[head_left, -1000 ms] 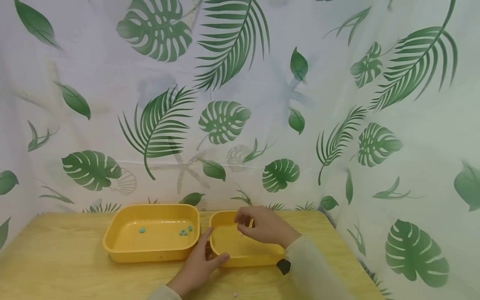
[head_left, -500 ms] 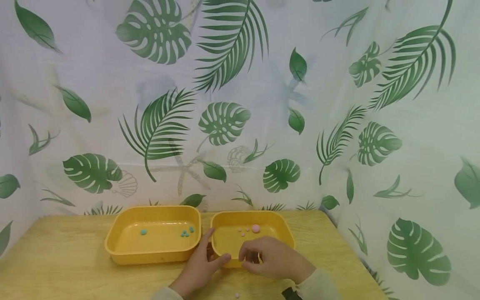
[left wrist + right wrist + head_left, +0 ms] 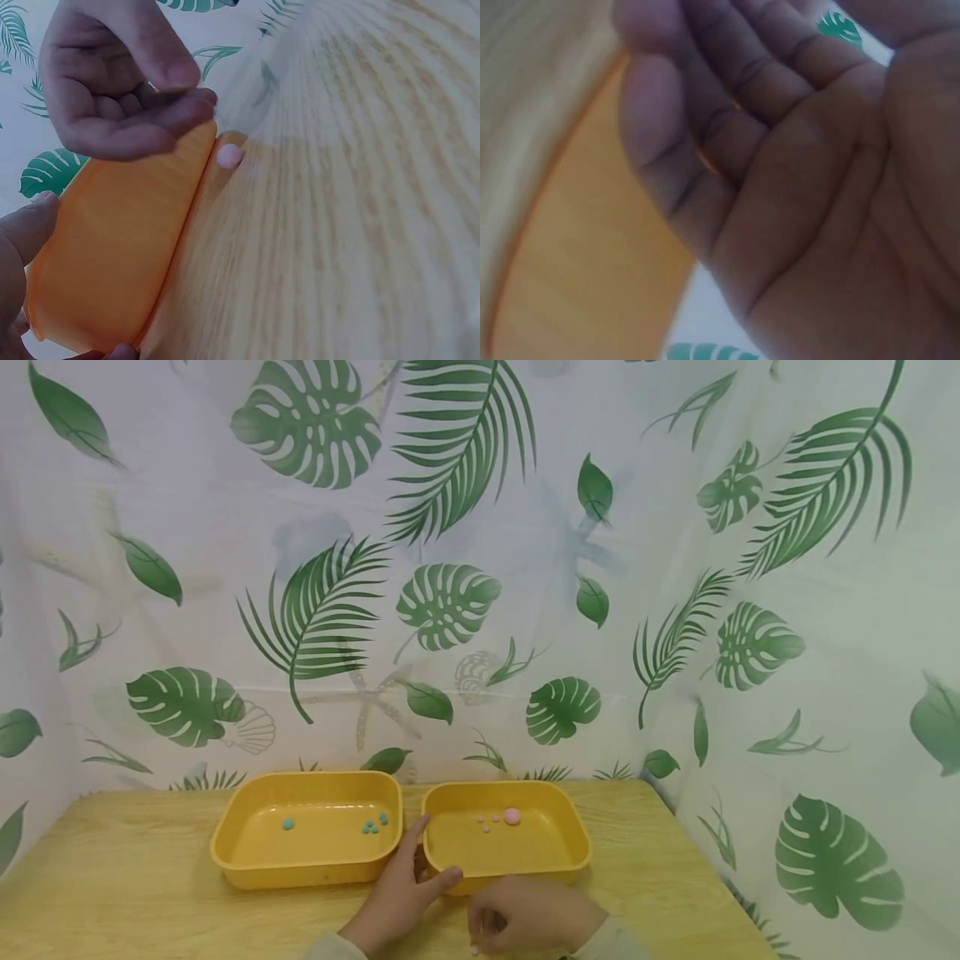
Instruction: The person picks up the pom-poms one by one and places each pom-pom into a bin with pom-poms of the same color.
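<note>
In the head view my left hand (image 3: 397, 893) holds the near left corner of the right yellow tray (image 3: 525, 874), thumb at the front wall and fingers along the left side. My right hand (image 3: 536, 914) is in front of that tray, low over a small pink ball (image 3: 475, 951) on the table. In the left wrist view the right hand's loosely bent fingers stand above the pink ball (image 3: 229, 156), apart from it. The right wrist view shows the palm (image 3: 810, 202) with nothing visible in it. Inside the right tray lie a larger pink ball (image 3: 512, 816) and several tiny pink ones (image 3: 486, 829).
A second yellow tray (image 3: 285, 875) stands to the left, with a larger blue-green ball (image 3: 288, 823) and several small blue-green ones (image 3: 370, 827) inside. Both trays stand on a wood-grain table (image 3: 150, 902). Behind it hangs a leaf-patterned cloth (image 3: 480, 727).
My right hand has moved from over the right tray toward me, past its front wall and down to the pink ball on the table. The left hand has stayed at the tray corner.
</note>
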The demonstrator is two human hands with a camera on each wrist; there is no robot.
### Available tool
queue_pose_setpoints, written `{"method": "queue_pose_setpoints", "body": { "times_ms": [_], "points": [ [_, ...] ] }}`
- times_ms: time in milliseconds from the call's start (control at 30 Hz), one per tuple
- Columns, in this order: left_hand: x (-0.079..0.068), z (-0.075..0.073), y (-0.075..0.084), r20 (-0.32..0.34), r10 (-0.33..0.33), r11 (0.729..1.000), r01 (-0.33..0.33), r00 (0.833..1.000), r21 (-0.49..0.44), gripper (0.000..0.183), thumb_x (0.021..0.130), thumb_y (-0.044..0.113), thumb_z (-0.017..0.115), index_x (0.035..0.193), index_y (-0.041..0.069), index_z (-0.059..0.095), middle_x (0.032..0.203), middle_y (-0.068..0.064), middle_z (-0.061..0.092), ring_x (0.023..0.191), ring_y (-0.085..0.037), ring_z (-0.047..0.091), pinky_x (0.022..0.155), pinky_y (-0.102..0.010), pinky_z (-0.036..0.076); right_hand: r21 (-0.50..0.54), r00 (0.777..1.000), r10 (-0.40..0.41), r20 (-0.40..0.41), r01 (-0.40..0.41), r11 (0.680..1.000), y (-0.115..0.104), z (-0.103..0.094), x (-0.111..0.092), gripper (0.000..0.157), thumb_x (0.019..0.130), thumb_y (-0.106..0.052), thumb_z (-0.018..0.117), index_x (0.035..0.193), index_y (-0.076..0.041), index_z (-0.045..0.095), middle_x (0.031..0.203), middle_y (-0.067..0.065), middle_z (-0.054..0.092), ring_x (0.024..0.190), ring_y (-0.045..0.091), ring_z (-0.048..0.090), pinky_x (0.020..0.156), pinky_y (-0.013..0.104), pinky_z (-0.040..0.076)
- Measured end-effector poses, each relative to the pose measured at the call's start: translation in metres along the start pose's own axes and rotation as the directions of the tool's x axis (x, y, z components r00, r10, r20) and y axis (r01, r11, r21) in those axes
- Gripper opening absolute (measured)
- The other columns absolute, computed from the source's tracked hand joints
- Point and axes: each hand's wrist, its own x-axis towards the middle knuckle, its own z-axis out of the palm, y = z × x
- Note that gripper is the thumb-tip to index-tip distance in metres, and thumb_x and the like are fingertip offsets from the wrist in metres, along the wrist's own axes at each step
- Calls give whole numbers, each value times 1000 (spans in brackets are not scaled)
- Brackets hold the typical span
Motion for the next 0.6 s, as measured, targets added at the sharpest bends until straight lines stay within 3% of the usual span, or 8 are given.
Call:
{"method": "queue_pose_setpoints", "body": {
  "times_ms": [267, 600],
  "points": [
    [-1, 0, 0, 1, -2, 1000, 2, 1000, 4, 100, 95, 46, 73, 165, 8, 14, 145, -26, 52, 131, -37, 55, 108, -55, 47, -82, 997, 71, 20, -69, 994, 3, 15, 8, 9, 94, -26, 75, 88, -29, 69, 76, -22, 62, 67, -2, 56, 65, 19, 51],
    [-1, 1, 1, -7, -9, 1000, 9, 1000, 17, 99, 95, 47, 74, 166, 10, 14, 148, -27, 49, 132, -38, 53, 109, -56, 46, -94, 994, 109, 26, -106, 990, 4, 24, 15, 11, 93, -26, 75, 87, -30, 68, 74, -20, 61, 65, -1, 57, 62, 20, 51]
  ]
}}
